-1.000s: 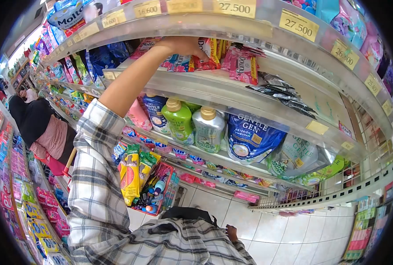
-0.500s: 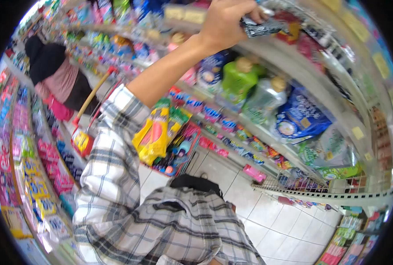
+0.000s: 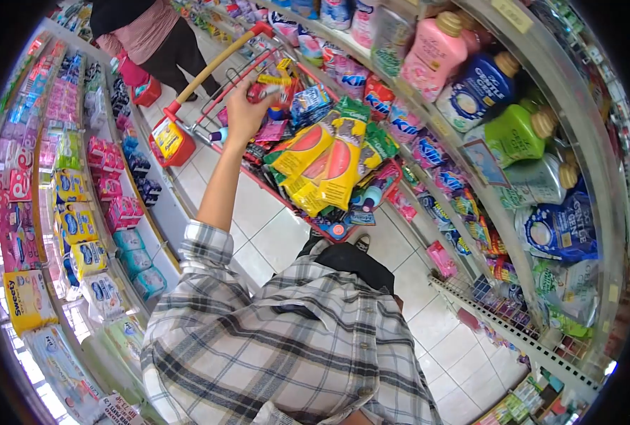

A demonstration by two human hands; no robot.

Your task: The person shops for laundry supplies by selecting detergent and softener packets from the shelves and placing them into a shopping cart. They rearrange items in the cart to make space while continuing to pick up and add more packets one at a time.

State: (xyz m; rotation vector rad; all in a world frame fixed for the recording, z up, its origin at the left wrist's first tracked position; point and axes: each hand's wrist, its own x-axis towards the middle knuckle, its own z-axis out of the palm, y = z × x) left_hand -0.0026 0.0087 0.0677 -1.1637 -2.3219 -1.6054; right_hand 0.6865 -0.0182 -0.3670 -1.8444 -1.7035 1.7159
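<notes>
My left hand (image 3: 246, 115) reaches over the far part of a shopping cart with red edges (image 3: 272, 190). Its thumb and fingers are spread apart, beside small red and yellow packets (image 3: 271, 91); the fingertips are partly hidden among them. Inside the cart, several yellow packs with a pink-red round print (image 3: 340, 170) lie on top of green ones. Blue sachets (image 3: 309, 103) sit to the right of the hand. Down at the cart's near end is a small blue bottle (image 3: 372, 197). My right hand is out of view.
Shelves of detergent bottles, including a pink one (image 3: 435, 57) and a green one (image 3: 510, 134), line the right. Packaged goods (image 3: 77, 227) fill the left shelf. A person (image 3: 152, 35) stands beyond the cart's handle (image 3: 216, 67), near a red basket (image 3: 147, 92).
My left hand has come down from the upper right shelf, where it held a dark, silvery packet, to the cart. The view has shifted, showing more of the cart.
</notes>
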